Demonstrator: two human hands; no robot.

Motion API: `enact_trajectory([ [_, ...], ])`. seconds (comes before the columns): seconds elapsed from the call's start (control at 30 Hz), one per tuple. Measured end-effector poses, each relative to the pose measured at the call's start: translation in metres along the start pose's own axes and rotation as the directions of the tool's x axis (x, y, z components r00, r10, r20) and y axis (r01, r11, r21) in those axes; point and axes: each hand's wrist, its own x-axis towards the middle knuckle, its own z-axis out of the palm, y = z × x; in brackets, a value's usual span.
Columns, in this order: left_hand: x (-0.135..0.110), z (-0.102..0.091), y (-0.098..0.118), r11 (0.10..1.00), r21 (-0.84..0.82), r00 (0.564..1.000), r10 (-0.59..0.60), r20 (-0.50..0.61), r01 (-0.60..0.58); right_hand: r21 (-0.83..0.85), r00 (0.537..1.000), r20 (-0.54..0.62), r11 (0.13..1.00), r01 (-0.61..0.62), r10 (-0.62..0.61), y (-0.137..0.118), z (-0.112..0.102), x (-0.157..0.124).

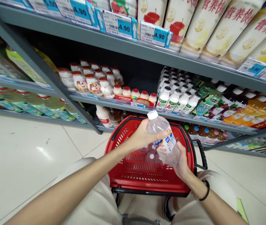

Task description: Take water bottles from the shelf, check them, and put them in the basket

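I hold a clear plastic bottle (164, 139) with a white cap and a blue, white and orange label, tilted over a red shopping basket (133, 179). My left hand (142, 134) is wrapped round the bottle's upper part, just below the cap. My right hand (182, 162) cups its lower end from underneath; a black band sits on that wrist. More clear bottles (150, 154) lie in the basket under the held one.
Grey store shelves (128, 47) face me. Small white drink bottles with red caps (93, 82) and white-capped AD bottles (177, 98) stand on the middle shelf. Tall cartons fill the top shelf above blue price tags (123, 26). Pale tiled floor (25, 150) spreads to the left.
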Motion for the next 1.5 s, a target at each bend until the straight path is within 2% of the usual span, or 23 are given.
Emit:
enact_trajectory([
  [0.17,-0.001,-0.002,0.003,1.0,-0.005,1.0,0.014,0.028,-0.013,-0.181,0.975,0.001,0.959,0.217,-0.221,0.01,-0.017,0.005],
  [0.3,-0.002,-0.003,0.001,0.999,-0.005,0.998,0.039,0.04,-0.039,-0.354,0.904,-0.087,0.861,0.365,-0.419,0.01,-0.025,0.003],
  [0.43,-0.003,-0.003,0.001,0.999,-0.034,0.999,0.037,0.014,-0.037,-0.509,0.843,0.07,0.708,0.49,-0.534,0.002,-0.029,0.0],
  [0.63,-0.002,-0.004,0.007,0.992,-0.057,0.991,0.116,0.062,-0.112,-0.619,0.768,0.102,0.565,0.546,-0.632,0.0,-0.034,0.003],
  [0.73,-0.002,-0.005,0.009,0.995,-0.008,0.994,0.099,0.053,-0.098,-0.724,0.698,0.138,0.409,0.555,-0.703,-0.002,-0.035,0.004],
  [0.83,-0.003,-0.004,0.009,0.995,0.041,0.996,0.087,0.018,-0.087,-0.78,0.605,0.191,0.255,0.572,-0.773,-0.006,-0.036,0.005],
  [0.9,-0.003,-0.003,0.008,0.996,0.047,0.997,0.077,-0.001,-0.077,-0.779,0.57,0.21,0.216,0.588,-0.794,-0.009,-0.036,0.006],
  [0.97,-0.004,-0.001,0.008,0.998,0.013,0.998,0.061,-0.003,-0.061,-0.761,0.602,0.186,0.274,0.588,-0.776,-0.009,-0.035,0.007],
  [1.1,-0.003,-0.003,0.008,0.994,-0.006,0.993,0.114,0.014,-0.113,-0.61,0.76,0.063,0.578,0.543,-0.647,-0.003,-0.03,0.007],
  [1.2,-0.003,-0.006,0.009,0.988,0.06,0.99,0.14,0.002,-0.14,-0.449,0.87,0.009,0.775,0.445,-0.494,0.003,-0.025,0.007],
  [1.3,-0.003,-0.009,0.009,0.994,0.041,0.995,0.099,-0.014,-0.098,-0.271,0.949,0.009,0.913,0.304,-0.314,0.005,-0.018,0.006],
  [1.4,-0.003,-0.009,0.007,0.998,0.001,0.997,0.068,-0.019,-0.068,-0.091,0.994,0.095,0.994,0.066,-0.058,0.0,-0.01,0.004],
  [1.5,-0.002,-0.008,0.005,0.999,-0.033,0.999,0.034,-0.014,-0.035,0.013,0.966,0.201,0.986,-0.169,0.163,-0.006,-0.006,0.003],
])
